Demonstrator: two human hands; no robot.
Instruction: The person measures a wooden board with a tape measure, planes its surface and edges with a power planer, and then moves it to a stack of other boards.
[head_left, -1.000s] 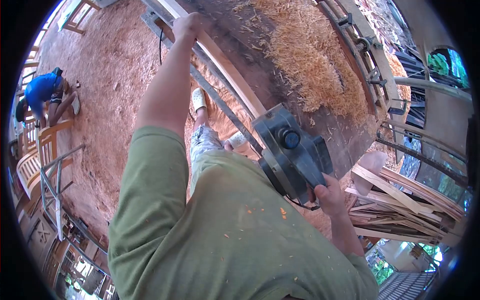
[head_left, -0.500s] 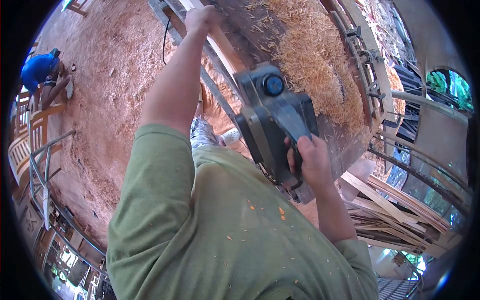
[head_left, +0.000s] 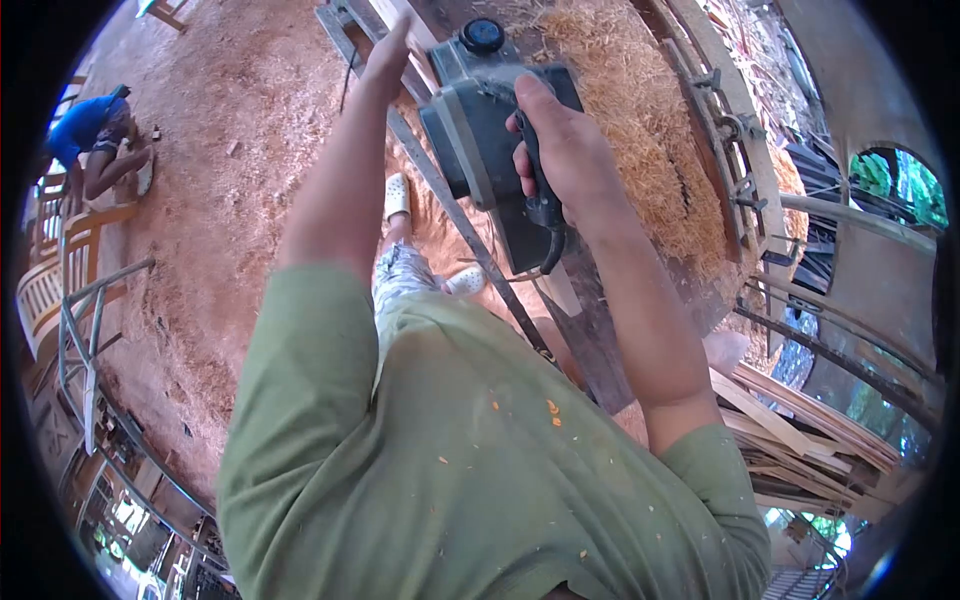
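My right hand is wrapped round the rear handle of a dark electric planer, which has a round knob on its front. The planer sits over a pale wooden board on the bench, covering the board's middle. The board's near end shows behind the tool and its far end at the top of the view. Beside that far end is my left hand, seen edge-on with its fingers stretched out.
Wood shavings lie heaped on the workbench. A metal bar runs along its left edge. Wooden strips are stacked at lower right. A person in blue bends near wooden chairs at far left.
The planer has moved forward along the board with my right hand, uncovering the board's near end. My left hand has gone from gripping the board to stretched-out fingers.
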